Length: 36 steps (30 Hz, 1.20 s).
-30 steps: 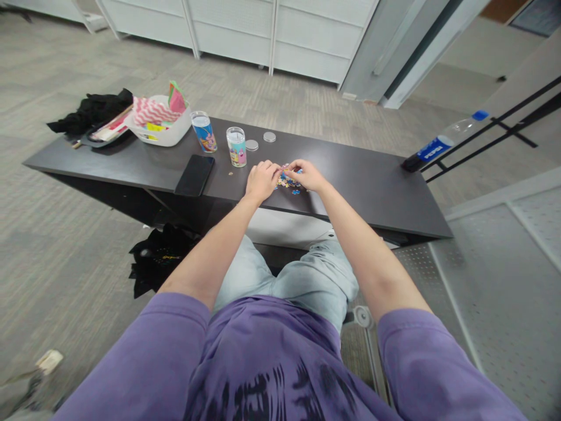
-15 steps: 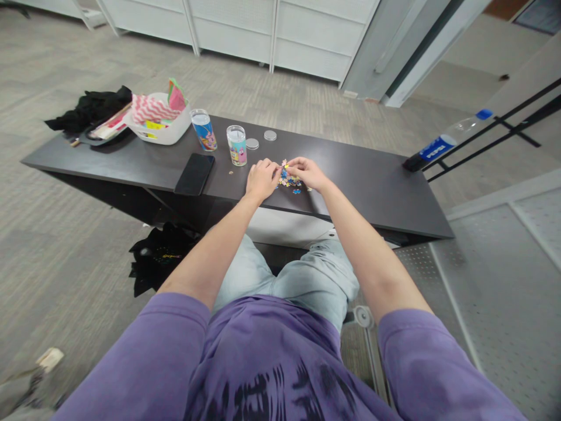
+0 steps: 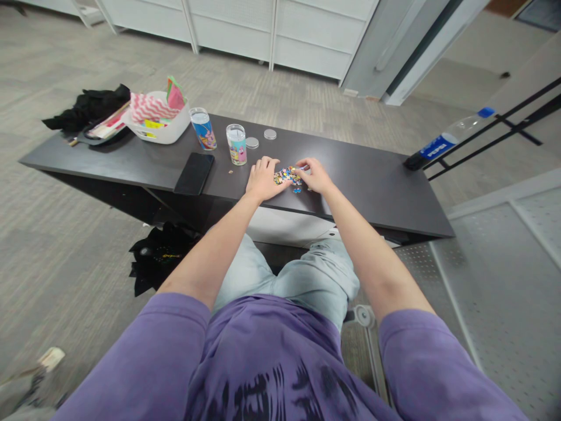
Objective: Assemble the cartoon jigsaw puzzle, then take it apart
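Note:
A small pile of colourful puzzle pieces [image 3: 287, 175] lies near the front edge of the dark table [image 3: 363, 187]. At the pile's left side rests my left hand [image 3: 263, 180], thumb and fingers spread around it, with nothing visible in its grasp. My right hand [image 3: 316, 175] touches the right side of the pile with its fingers apart and bent. One blue piece [image 3: 297, 190] lies just in front of the pile. Two clear cups with cartoon prints, one nearer [image 3: 237, 146] and one farther [image 3: 204, 130], stand left of my hands.
Two silver lids [image 3: 270, 134] lie behind the cups. A black phone [image 3: 194, 173] is left of my left hand. Farther left are a white basket [image 3: 164, 130] and black cloth [image 3: 94, 108]. A Pepsi bottle [image 3: 438, 146] stands at the right end.
Both hands have moved apart from their close position over the pile. My left fingers have spread, my right fingers have loosened, and more of the pieces show between them.

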Each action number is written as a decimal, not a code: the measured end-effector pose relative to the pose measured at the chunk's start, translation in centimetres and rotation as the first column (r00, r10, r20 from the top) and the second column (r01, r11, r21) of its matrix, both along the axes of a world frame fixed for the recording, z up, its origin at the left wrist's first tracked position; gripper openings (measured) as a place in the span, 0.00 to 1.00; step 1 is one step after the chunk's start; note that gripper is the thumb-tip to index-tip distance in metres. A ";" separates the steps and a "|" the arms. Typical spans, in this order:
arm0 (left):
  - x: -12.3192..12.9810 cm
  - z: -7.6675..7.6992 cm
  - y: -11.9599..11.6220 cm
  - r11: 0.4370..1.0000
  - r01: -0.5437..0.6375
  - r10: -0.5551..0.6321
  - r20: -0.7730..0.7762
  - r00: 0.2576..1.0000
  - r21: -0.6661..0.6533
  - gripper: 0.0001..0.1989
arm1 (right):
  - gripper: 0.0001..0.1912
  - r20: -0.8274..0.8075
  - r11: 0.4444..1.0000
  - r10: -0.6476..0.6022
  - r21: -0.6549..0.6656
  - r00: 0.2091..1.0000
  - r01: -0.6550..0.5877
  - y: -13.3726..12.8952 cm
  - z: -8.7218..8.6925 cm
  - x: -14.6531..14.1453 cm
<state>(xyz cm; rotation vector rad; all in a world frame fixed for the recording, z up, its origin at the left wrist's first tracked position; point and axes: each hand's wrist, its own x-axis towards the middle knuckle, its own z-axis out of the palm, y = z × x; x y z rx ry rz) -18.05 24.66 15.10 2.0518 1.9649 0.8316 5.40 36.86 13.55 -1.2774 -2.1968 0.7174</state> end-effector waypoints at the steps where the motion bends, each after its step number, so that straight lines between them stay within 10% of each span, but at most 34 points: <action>1: 0.0 -0.2 0.1 1.000 0.008 -0.008 0.000 1.000 -0.005 0.40 | 0.18 0.014 1.000 -0.021 0.023 1.000 0.021 -0.5 0.0 0.8; 9: -0.3 -1.8 1.8 0.998 0.057 -0.057 0.056 0.997 -0.004 0.10 | 0.35 0.063 0.996 -0.077 0.039 0.995 0.075 -4.4 -0.3 7.6; 31: -2.6 -1.5 -0.5 0.994 -0.100 0.092 0.187 0.978 0.032 0.25 | 0.12 0.092 0.990 -0.133 0.062 0.987 0.128 -5.4 -0.3 5.6; 36: -3.2 -1.9 -1.5 0.997 -0.068 0.071 0.153 0.986 -0.020 0.13 | 0.07 0.095 0.990 -0.136 0.054 0.986 0.132 -5.6 -0.1 5.4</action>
